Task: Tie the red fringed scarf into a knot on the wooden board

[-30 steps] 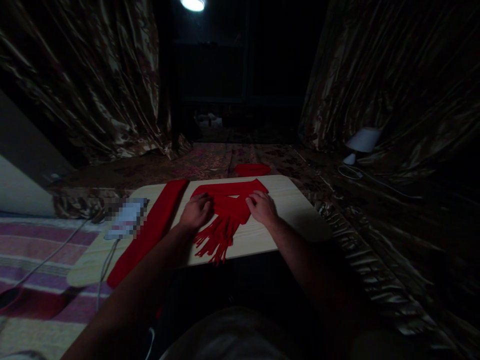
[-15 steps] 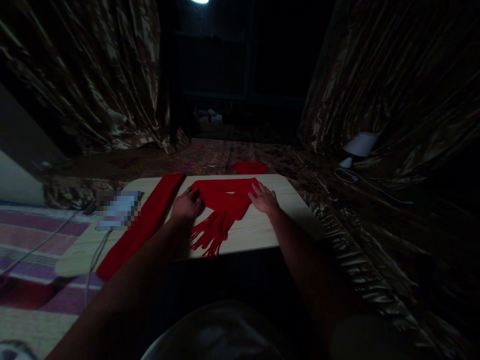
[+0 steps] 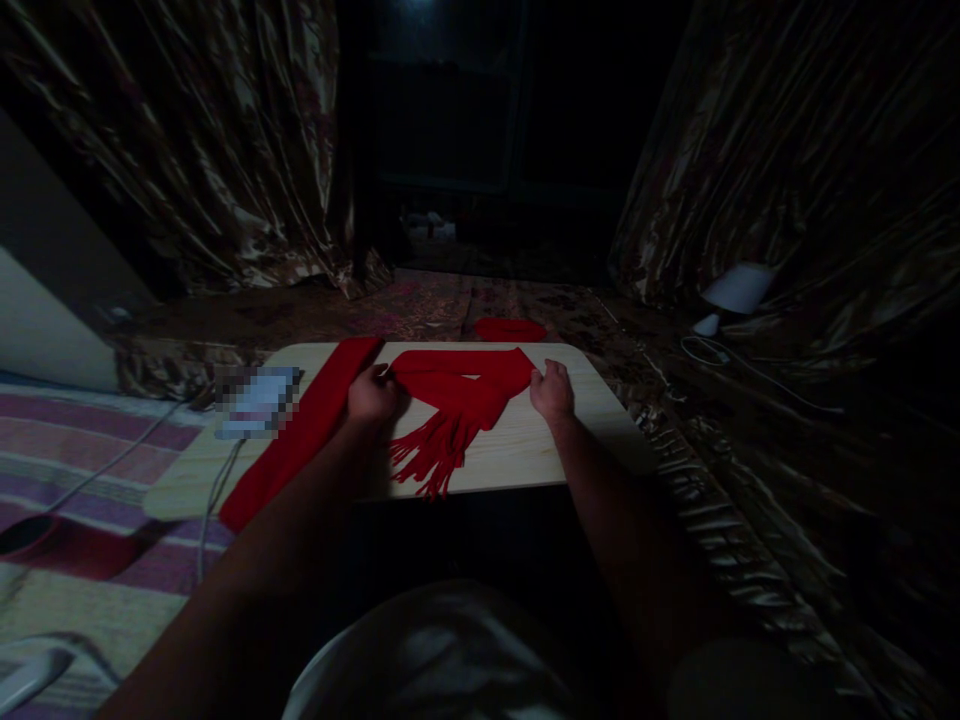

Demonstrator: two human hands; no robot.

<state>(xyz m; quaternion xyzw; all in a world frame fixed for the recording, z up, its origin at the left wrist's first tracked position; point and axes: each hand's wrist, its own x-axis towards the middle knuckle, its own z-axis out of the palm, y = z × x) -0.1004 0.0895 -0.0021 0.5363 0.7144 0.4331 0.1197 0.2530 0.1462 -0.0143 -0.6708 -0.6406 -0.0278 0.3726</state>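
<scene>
A red fringed scarf [image 3: 465,398] lies folded at an angle on a pale wooden tabletop [image 3: 525,450], its tassels spread toward the front edge. At its left end my left hand [image 3: 373,396] is closed, thumb and fingers at the scarf's edge. My right hand [image 3: 553,391] has its fingers bent in, pinching the scarf's right corner. Beside my left forearm a long red strip of cloth [image 3: 304,430] lies slantwise across the table; the forearm covers part of its edge.
A blurred-out device [image 3: 259,402] with a cable sits at the table's left. Behind the table lies another red cloth piece [image 3: 511,329]. A small white lamp [image 3: 739,288] with a cord stands at right. A red round object [image 3: 30,537] rests on the striped cover at left.
My right hand has gone from lying spread on the scarf to pinching its right corner. My left hand stays at the left end. The whole view has shifted slightly.
</scene>
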